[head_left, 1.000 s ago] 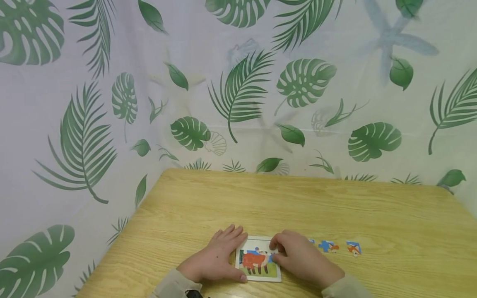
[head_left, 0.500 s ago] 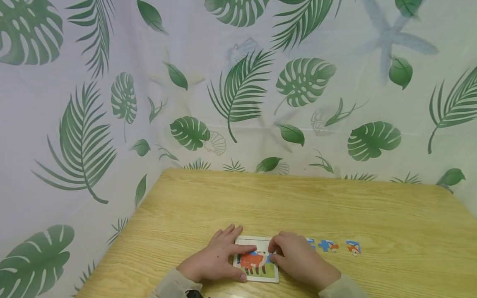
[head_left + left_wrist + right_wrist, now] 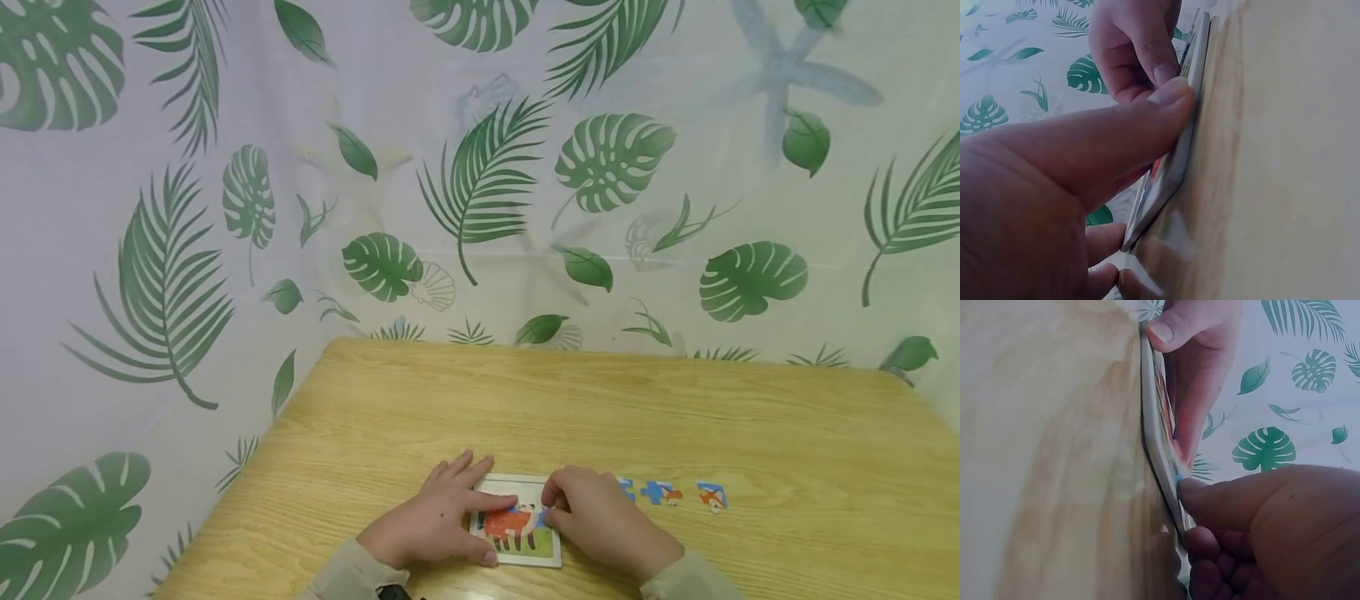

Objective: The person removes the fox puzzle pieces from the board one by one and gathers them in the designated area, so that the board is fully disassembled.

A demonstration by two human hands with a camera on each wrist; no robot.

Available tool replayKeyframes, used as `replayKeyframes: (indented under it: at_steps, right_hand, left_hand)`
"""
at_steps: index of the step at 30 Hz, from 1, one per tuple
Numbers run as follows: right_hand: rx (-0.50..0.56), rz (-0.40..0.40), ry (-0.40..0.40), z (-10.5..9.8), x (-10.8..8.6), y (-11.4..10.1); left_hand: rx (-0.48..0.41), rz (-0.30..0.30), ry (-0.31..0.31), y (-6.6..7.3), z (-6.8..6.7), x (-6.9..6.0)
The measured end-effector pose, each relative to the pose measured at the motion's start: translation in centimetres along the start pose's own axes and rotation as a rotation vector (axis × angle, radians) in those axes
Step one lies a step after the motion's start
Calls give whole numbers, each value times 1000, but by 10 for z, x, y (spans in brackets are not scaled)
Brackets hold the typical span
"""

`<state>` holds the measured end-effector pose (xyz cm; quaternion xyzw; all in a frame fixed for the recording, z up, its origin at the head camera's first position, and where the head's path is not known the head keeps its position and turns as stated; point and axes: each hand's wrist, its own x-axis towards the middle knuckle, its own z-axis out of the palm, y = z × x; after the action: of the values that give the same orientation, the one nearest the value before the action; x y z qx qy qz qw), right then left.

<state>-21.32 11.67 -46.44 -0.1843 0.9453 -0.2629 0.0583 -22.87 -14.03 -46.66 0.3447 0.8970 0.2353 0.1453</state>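
A small jigsaw board (image 3: 557, 550) with a white frame and a red animal picture lies flat on the table between both hands. My left hand (image 3: 442, 512) rests on its left side, fingers spread. The left index finger reaches over the picture and the thumb (image 3: 1116, 128) lies on the near rim. At the right side of the board, my right hand (image 3: 603, 518) pinches a blue puzzle piece (image 3: 543, 518) between thumb and index finger. In the right wrist view the right thumb (image 3: 1229, 497) presses beside a bit of blue at the board's edge; the fingers hide most of the piece.
Several loose pieces lie right of the right hand: a partly hidden blue one (image 3: 626, 489), a blue and orange one (image 3: 660, 493), and another (image 3: 712, 497) farther right. The wooden table (image 3: 420, 392) meets a leaf-patterned curtain (image 3: 510, 292) behind.
The left index finger has moved from the board's left edge onto the picture. The board and the right hand have shifted slightly left. The loose pieces have stayed in place.
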Motion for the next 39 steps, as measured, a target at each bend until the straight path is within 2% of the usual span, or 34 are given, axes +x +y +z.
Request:
replayKeyframes:
  at_steps: [7,11,18,24,29,36,39]
  right_hand:
    - [179,23,-10,0,0,2]
    - [246,21,17,-2,0,5]
    - [254,98,111,-11,2,7]
    - [242,95,135,-28,-5,19]
    - [253,83,115,-43,-16,39]
    - [267,33,28,-60,-32,66]
    - [265,52,4,-65,-39,77]
  left_hand:
    - [-10,-6,-5,-1,0,-1]
    - [2,-2,-5,-2,1,0]
    - [11,2,-1,-4,0,1]
    - [-1,14,-8,-2,0,1]
    - [-2,11,-4,-3,3,3]
    - [4,-30,3,-4,3,4]
    - [-2,-37,2,-3,3,3]
